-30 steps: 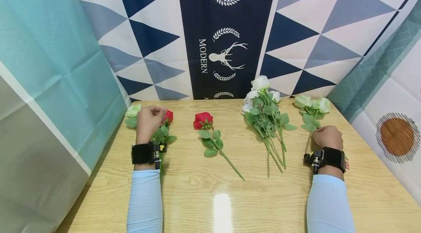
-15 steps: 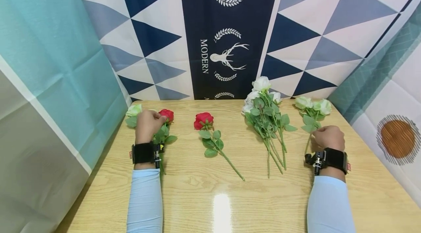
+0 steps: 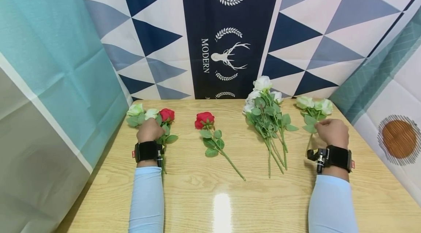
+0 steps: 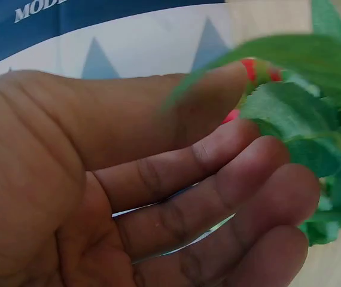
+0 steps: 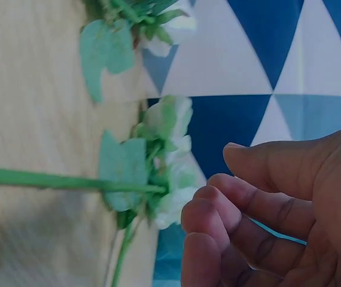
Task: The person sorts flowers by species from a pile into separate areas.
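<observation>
My left hand (image 3: pixel 149 130) is over the left group of artificial roses, its fingers loosely bent and holding nothing. Around it lie a pale green rose (image 3: pixel 135 109), a second pale rose (image 3: pixel 151 113) and a red rose (image 3: pixel 167 115). In the left wrist view, a leaf (image 4: pixel 284 57) overlaps the thumb, and more leaves lie beyond the fingertips. On the right, my other hand (image 3: pixel 333 132) hovers beside the pale green roses (image 3: pixel 323 106). The right wrist view shows a gap between its thumb and bent fingers (image 5: pixel 203 218), with a green stem (image 5: pixel 57 180) to their left.
A single red rose (image 3: pixel 204 120) lies mid-table, its stem slanting toward the front right. Right of it is a bunch of white roses (image 3: pixel 262 83) with leafy stems. Patterned cloth (image 3: pixel 230 35) hangs behind the wooden table (image 3: pixel 197 203), and more cloth flanks both sides.
My left hand has drawn back toward me, uncovering the second pale rose and the whole red bloom. The right hand has shifted slightly right and forward. The flowers lie as before.
</observation>
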`<action>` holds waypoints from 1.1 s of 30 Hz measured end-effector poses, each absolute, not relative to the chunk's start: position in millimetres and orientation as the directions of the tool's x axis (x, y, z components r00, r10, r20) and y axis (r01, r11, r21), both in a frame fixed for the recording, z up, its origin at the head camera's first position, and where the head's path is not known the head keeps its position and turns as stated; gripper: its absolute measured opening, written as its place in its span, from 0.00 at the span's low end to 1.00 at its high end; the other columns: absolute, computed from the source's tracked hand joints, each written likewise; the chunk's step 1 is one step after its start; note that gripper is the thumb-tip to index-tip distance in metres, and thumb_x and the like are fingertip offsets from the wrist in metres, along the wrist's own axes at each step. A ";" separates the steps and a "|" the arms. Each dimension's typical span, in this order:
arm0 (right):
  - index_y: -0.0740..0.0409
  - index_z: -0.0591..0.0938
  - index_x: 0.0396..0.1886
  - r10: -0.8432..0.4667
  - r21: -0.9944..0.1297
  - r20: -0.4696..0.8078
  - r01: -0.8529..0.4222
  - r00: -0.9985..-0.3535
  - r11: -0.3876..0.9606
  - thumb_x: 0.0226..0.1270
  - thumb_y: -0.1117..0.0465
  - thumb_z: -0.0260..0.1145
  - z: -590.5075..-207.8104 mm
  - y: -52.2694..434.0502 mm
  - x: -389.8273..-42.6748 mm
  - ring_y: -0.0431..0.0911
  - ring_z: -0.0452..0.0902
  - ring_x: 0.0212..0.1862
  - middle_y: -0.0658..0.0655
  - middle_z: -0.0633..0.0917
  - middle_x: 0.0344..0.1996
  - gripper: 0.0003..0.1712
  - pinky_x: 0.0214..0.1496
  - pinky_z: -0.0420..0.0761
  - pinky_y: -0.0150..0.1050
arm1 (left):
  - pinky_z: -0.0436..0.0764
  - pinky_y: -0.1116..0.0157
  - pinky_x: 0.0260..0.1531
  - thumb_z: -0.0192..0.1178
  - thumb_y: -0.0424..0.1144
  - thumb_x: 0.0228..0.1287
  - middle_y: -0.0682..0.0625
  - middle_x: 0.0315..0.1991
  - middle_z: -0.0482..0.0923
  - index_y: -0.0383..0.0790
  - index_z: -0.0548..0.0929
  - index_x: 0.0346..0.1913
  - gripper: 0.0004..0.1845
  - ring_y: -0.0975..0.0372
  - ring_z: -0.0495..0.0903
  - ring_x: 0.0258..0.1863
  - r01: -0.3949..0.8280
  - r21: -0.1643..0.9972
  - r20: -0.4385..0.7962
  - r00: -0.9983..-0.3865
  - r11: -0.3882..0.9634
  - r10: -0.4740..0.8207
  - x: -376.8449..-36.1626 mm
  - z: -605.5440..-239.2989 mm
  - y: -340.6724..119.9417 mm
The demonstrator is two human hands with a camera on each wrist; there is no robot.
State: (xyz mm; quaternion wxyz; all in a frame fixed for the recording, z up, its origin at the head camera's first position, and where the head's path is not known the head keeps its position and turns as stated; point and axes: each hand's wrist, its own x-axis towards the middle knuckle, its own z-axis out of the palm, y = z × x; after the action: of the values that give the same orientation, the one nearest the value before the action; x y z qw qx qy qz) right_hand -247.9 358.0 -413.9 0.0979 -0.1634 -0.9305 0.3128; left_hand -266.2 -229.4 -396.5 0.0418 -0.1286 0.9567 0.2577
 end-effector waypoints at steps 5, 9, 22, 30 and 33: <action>0.74 0.83 0.53 0.336 -0.617 0.145 0.180 -0.931 0.766 0.77 0.50 0.58 -403.6 349.0 -246.9 0.66 0.80 0.43 0.76 0.83 0.50 0.28 0.33 0.76 0.49 | 0.77 0.53 0.26 0.59 0.38 0.70 0.38 0.30 0.81 0.33 0.82 0.32 0.11 0.48 0.80 0.29 -0.325 0.513 -0.100 -0.942 0.795 -0.321 -268.0 -403.0 -232.9; 0.73 0.84 0.53 0.325 -0.629 0.171 0.150 -0.930 0.763 0.78 0.50 0.58 -396.5 343.0 -245.8 0.64 0.79 0.42 0.75 0.83 0.49 0.28 0.32 0.75 0.47 | 0.81 0.44 0.33 0.54 0.34 0.69 0.29 0.43 0.81 0.29 0.83 0.46 0.12 0.37 0.82 0.40 -0.402 0.553 -0.037 -0.887 0.729 -0.461 -266.1 -408.1 -244.3; 0.71 0.83 0.55 0.301 -0.662 0.237 0.073 -0.924 0.746 0.79 0.44 0.55 -377.3 333.5 -239.3 0.70 0.74 0.53 0.75 0.83 0.50 0.32 0.52 0.72 0.62 | 0.82 0.41 0.44 0.63 0.43 0.71 0.24 0.55 0.78 0.24 0.79 0.58 0.25 0.33 0.80 0.52 -0.489 0.543 -0.192 -0.864 0.682 -0.466 -274.2 -430.3 -259.0; 0.67 0.86 0.53 0.251 -0.634 0.303 0.002 -0.920 0.773 0.77 0.42 0.59 -363.9 316.5 -237.0 0.37 0.78 0.29 0.67 0.89 0.40 0.31 0.31 0.74 0.38 | 0.82 0.44 0.43 0.63 0.43 0.71 0.24 0.56 0.77 0.24 0.79 0.59 0.25 0.33 0.79 0.53 -0.466 0.563 -0.207 -0.879 0.682 -0.429 -276.1 -434.8 -257.8; 0.66 0.86 0.54 0.233 -0.633 0.314 -0.020 -0.920 0.774 0.78 0.42 0.58 -361.3 312.1 -235.9 0.29 0.74 0.25 0.68 0.89 0.40 0.31 0.28 0.74 0.35 | 0.82 0.48 0.39 0.63 0.42 0.71 0.24 0.55 0.77 0.27 0.78 0.64 0.26 0.36 0.80 0.51 -0.445 0.586 -0.180 -0.886 0.677 -0.426 -277.2 -434.9 -258.2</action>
State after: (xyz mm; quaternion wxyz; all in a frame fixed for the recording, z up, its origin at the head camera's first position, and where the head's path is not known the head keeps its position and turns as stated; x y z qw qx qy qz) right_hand -235.9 312.1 -361.3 0.1910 -0.0576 -0.9221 0.3315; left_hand -277.2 -258.2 -434.9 0.0141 -0.2379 0.9156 0.3239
